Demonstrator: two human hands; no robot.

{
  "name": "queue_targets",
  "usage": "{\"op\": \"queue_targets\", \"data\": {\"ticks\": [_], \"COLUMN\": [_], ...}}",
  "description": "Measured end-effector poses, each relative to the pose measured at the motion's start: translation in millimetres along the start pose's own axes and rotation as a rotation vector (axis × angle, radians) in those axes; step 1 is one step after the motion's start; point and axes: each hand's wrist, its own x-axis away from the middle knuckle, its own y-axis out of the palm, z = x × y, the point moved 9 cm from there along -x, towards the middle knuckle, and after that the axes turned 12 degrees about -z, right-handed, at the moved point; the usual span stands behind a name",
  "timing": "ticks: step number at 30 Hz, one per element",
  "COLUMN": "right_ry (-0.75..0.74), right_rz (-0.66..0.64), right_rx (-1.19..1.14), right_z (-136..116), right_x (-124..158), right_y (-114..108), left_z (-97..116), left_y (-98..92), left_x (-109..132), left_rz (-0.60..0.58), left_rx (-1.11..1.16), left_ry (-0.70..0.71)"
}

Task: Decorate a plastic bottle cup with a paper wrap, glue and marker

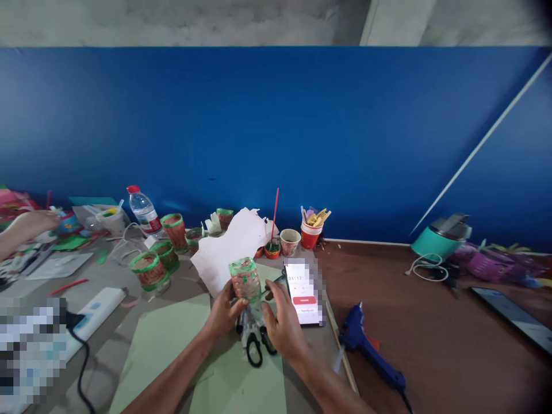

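A brown and green decorated cup [245, 280] stands upright between my two hands. My left hand [224, 310] has its fingers around the cup's left side and its thumb at the lower front. On the right, my right hand [282, 322] is beside the cup with its fingers apart, and nothing shows in it. Black-handled scissors [254, 349] lie just below the cup, over pale green sheets [168, 333]. Behind the cup rests a large torn white paper [233, 244]. Part of the cup's base is hidden by my left thumb.
Several similar cups [149, 270] and a water bottle [144, 211] stand at the left. A phone [304, 292] lies right of my hands, near a blue glue gun [371, 345]. Another person's hand [34, 224] is at the far left. A power strip [92, 313] lies front left.
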Motion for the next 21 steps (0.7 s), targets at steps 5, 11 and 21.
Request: {"op": "queue_targets", "data": {"ticks": [5,11,21], "right_ry": [0.017,0.03,0.224], "right_rz": [-0.017,-0.064,-0.21], "right_rx": [-0.017,-0.12,-0.56], "right_z": [4,8,21], "right_x": [1,2,0], "right_y": [4,10,18], "left_z": [4,3,-6], "left_y": [-2.3,-4.0,4.4], "left_x": [1,7,5], "left_rz": [0.022,0.021,-0.21], "left_rx": [0.01,0.006,-0.306], "left_ry": [0.016,0.012,0.043]}}
